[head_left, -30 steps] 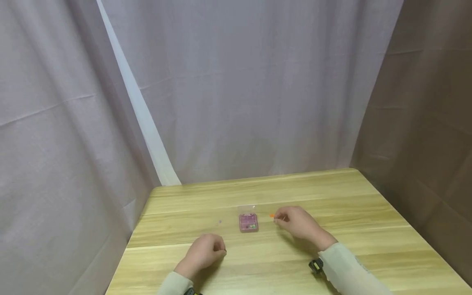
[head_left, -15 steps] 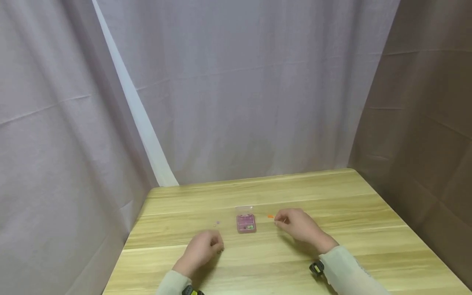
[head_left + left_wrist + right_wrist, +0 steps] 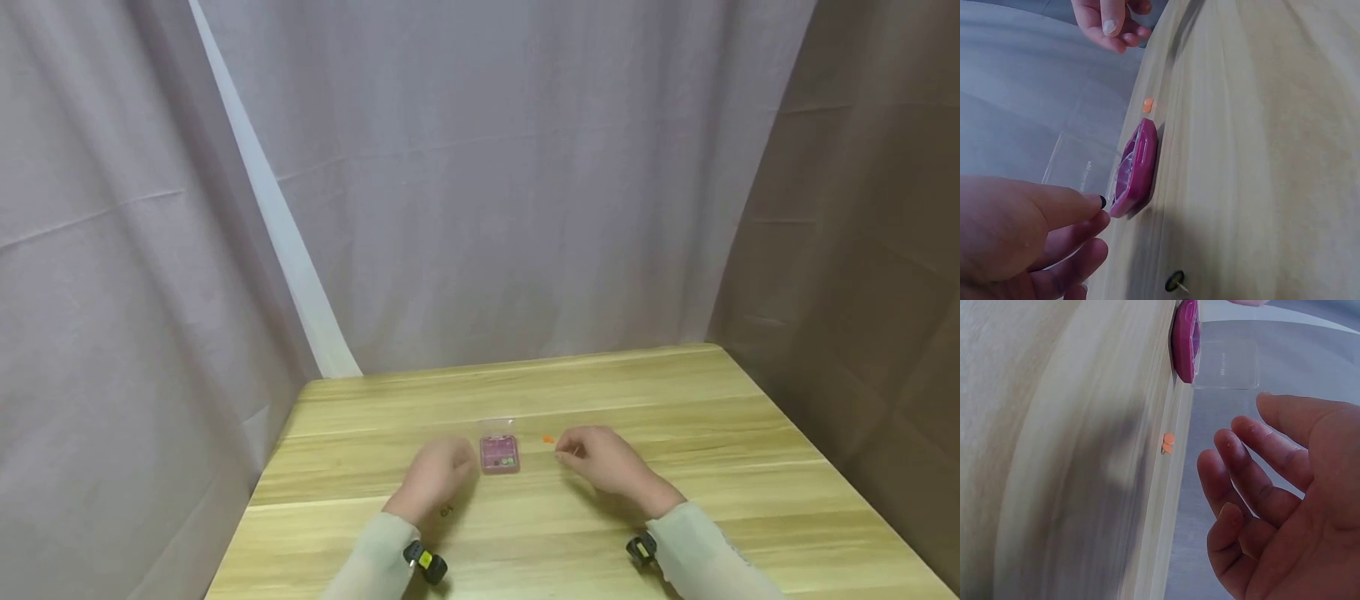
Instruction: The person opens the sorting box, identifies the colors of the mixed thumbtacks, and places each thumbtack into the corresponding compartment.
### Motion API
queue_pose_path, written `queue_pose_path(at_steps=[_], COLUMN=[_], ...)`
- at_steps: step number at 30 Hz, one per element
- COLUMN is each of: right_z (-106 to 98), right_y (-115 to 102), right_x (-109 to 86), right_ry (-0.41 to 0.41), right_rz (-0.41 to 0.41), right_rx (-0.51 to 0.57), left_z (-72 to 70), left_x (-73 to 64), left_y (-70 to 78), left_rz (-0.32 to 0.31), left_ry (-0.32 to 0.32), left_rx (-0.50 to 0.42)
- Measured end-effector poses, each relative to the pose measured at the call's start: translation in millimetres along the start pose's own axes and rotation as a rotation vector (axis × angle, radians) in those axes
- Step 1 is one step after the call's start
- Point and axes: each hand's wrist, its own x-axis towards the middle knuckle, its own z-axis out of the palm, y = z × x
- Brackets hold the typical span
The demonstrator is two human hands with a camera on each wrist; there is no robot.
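Observation:
My left hand [image 3: 441, 475] is beside the left edge of a small pink compartment box [image 3: 499, 455], its thumb and fingers pinching a small dark round piece [image 3: 1102, 201], apparently a stud earring, mostly hidden by the fingers. Behind the box its clear lid [image 3: 1227, 364] is folded back. Green and dark bits [image 3: 507, 462] lie in the front compartments. On the table below the left hand is a dark stud earring [image 3: 1174, 280] with a thin post. My right hand [image 3: 1285, 487] hovers with loosely curved fingers and nothing in them, close to two small orange pieces [image 3: 1168, 443].
The wood-grain table [image 3: 675, 400] extends around the box on all sides. Grey curtains [image 3: 465, 208] hang behind it and along both sides. A camera strap [image 3: 426, 560] is on the left wrist, another [image 3: 642, 550] on the right.
My left hand has moved forward and right, up to the box, leaving dark bits on the table behind it. It now covers the small purple pieces seen earlier. My right hand stays nearly still.

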Motion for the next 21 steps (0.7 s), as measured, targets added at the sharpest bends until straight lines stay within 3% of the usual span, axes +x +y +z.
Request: queue_pose_path(at_steps=[7, 21], right_z=[0, -3], right_y=[2, 4], right_x=[-1.2, -4.3], right_ry=[-0.001, -0.002], right_rz=[0.004, 0.021], right_rx=[0.01, 0.009], left_z=[7.2, 15.9], left_x=[14.3, 16.7], left_y=[4.3, 6.9], left_rz=[-0.008, 0.005], left_ry=[0.012, 0.031], left_rx=[0.047, 0.082])
